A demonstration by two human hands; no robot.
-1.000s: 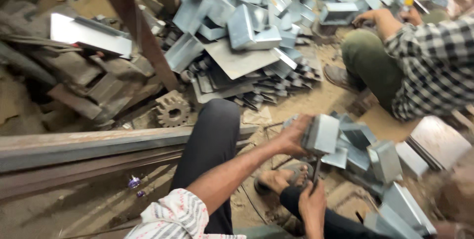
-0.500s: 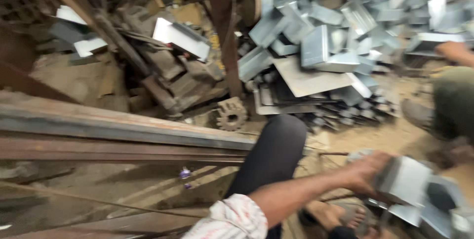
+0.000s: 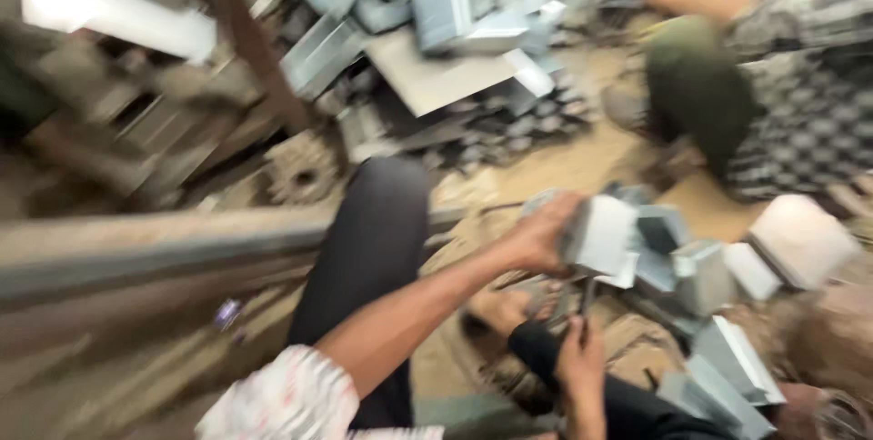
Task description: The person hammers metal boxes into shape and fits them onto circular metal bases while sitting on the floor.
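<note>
A folded grey sheet-metal bracket (image 3: 602, 235) was gripped by the left hand (image 3: 541, 233), right of the frame's centre, at the edge of a small cluster of similar grey metal pieces (image 3: 700, 272). Below it, near the bottom edge, the right hand (image 3: 580, 356) was closed around a thin dark tool (image 3: 587, 299) held upright, though blur left its kind unclear. A larger heap of bent grey metal parts (image 3: 455, 22) was spread across the upper middle. A crouching person in a checked shirt (image 3: 800, 85) was seen at the upper right. A rusty toothed gear (image 3: 300, 172) lay left of centre.
</note>
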